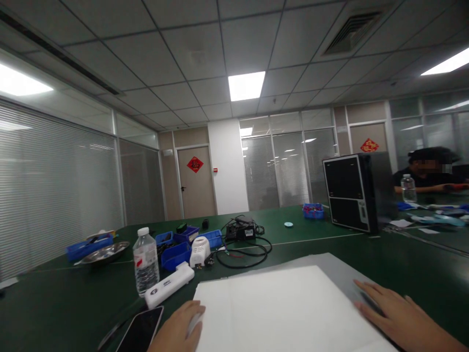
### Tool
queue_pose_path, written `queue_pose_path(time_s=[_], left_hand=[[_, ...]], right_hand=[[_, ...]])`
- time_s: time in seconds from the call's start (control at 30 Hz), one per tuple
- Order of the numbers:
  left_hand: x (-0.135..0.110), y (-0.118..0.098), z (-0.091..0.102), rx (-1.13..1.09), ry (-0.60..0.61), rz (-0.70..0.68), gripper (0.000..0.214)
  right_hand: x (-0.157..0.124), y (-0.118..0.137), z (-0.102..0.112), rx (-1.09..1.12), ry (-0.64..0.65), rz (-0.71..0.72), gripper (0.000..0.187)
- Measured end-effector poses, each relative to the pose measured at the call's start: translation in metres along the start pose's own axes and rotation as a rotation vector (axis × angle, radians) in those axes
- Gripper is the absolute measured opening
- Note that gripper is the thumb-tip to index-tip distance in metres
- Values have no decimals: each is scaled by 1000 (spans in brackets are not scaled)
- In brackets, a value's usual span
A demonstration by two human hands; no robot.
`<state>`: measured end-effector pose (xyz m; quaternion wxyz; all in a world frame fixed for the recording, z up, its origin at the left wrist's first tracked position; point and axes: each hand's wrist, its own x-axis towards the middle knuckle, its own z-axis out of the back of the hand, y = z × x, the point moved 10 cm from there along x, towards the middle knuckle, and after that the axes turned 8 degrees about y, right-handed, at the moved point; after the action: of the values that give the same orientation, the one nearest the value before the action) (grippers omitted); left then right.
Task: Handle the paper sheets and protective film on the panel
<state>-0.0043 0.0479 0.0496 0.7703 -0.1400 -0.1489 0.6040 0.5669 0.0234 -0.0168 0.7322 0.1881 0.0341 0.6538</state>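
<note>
In front of me lies a large white sheet (271, 303) with a faint crease, on a grey backing board (335, 271) that shows at the top and right. My left hand (179, 325) is at the left edge, fingers bent, a pale grey edge between thumb and fingers. At the right edge is my right hand (397, 313), its thumb over the board and its fingers along the border. Both hands appear to hold the board by its sides. Beside my left hand lies a dark-screened phone (141, 330), with a white handheld device (170, 285) just beyond it.
A water bottle (145, 264) stands at left, near blue bins (176, 256) and a metal dish (104, 254). Black cables with an adapter (240, 232) lie beyond the board. A computer tower (348, 193) stands at right; a person (425, 173) sits behind it near another bottle (408, 188).
</note>
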Motion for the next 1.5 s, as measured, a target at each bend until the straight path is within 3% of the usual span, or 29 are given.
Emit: queue_pose_path(time_s=[0.1,0.2,0.3,0.43,0.67,1.0,1.23,1.4,1.5], left_hand=[[-1,1,0,-5,-11,14,45],[0,2,-1,-22,-15,9,44],[2,6,-3,-27,-4,12,44],[4,8,-4,-20,-1,7,44],[7,17,-8,2,-1,36,47],[9,13,-7,23,21,38,50],[6,15,-9,-28,1,65,53],[6,14,-21,-99,0,104,63],[5,8,-29,-35,41,113,70]], right_hand=[[-5,19,1,52,91,25,85],[-6,26,8,46,27,51,90],[-1,10,-7,-83,94,-37,99],[-1,6,-26,-75,212,-39,92],[-19,37,-7,-18,140,-3,85],[-32,69,21,54,213,-59,65],[-37,80,20,11,238,-39,60],[-28,86,25,91,290,-80,54],[-9,85,31,156,380,-181,43]])
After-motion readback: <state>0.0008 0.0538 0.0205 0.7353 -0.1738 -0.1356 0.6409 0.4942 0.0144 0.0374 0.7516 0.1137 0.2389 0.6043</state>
